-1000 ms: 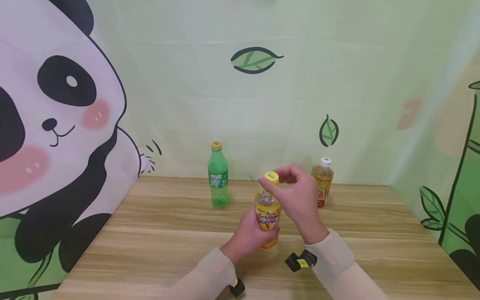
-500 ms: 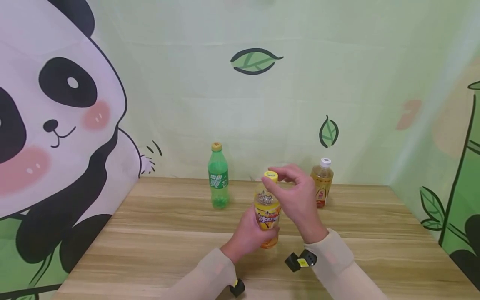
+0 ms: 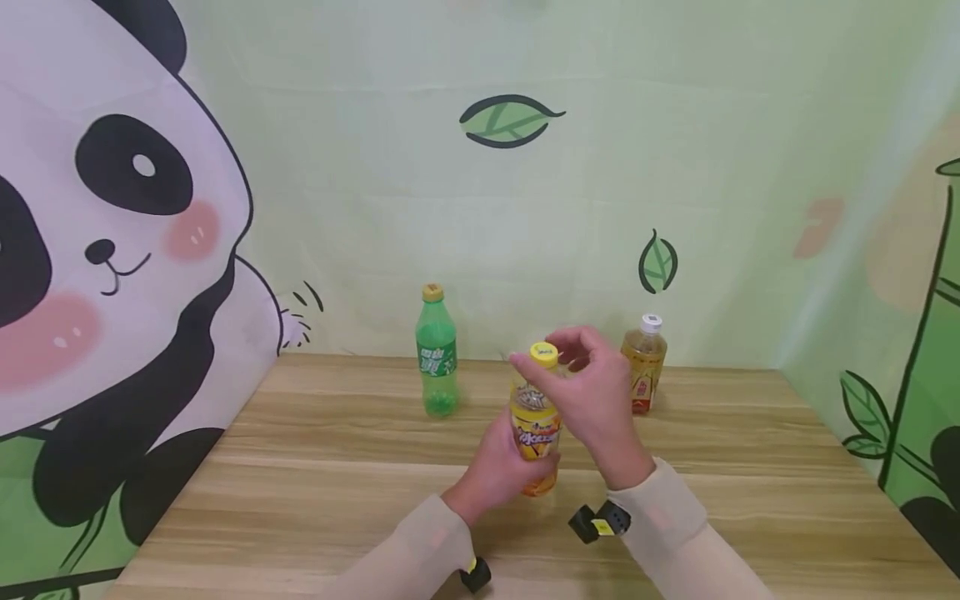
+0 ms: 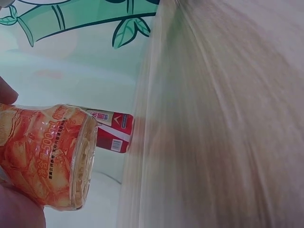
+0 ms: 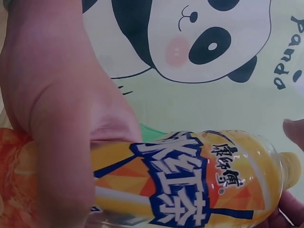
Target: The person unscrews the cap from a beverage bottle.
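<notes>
My left hand (image 3: 495,462) grips an iced tea bottle (image 3: 536,429) with a yellow and orange label round its lower half. In the left wrist view the bottle's base stands apart from the table. My right hand (image 3: 600,387) is at the yellow cap (image 3: 543,353), fingers behind it and thumb to its left. The right wrist view has that thumb (image 5: 295,130) apart from the cap (image 5: 290,169), while fingertips lie close below it; whether these touch is unclear. Left fingers (image 5: 66,156) cross the label in that view.
On the wooden table (image 3: 337,467) a green bottle (image 3: 437,358) with a gold cap stands at back left. Behind my right hand stands an amber drink bottle (image 3: 645,362) with a white cap. A panda-print cloth (image 3: 360,208) rises behind the table.
Half a second ago my right thumb and fingers pinched the cap; now the thumb has swung left, off it. The left hand and bottle have stayed nearly still.
</notes>
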Demonstrator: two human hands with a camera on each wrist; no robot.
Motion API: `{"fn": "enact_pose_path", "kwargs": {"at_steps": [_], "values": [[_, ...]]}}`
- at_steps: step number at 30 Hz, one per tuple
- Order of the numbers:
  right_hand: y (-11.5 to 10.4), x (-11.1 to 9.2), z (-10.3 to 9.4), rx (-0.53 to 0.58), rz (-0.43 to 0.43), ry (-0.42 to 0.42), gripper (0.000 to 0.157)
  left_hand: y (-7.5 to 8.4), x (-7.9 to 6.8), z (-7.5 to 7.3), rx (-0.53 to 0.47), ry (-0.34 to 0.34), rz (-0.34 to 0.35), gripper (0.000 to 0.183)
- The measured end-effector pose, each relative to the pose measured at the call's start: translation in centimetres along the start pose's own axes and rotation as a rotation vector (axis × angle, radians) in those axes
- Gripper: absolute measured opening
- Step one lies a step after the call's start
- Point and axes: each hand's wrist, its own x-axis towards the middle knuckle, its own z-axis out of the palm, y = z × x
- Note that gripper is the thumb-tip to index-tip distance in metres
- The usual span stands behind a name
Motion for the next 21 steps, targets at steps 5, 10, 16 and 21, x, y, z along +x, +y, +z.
{"fn": "enact_pose_path", "kwargs": {"at_steps": [5, 10, 16, 21], "values": [[-0.32, -0.02, -0.07, -0.058, 0.016, 0.026, 0.044, -0.14, 0.08, 0.05, -0.006, -0.009, 0.008, 0.059], [-0.36, -0.01, -0.17, -0.068, -0.006, 0.032, 0.038, -0.33, 0.07, 0.03, 0.002, -0.011, 0.0, 0.06], [0.09, 0.19, -0.15, -0.009, -0.05, 0.021, 0.03, -0.34, 0.04, -0.01, -0.005, -0.011, -0.009, 0.059], [0.57, 0.44, -0.08, 0.048, -0.106, 0.005, 0.023, -0.33, 0.04, -0.02, -0.009, -0.008, -0.01, 0.06]]}}
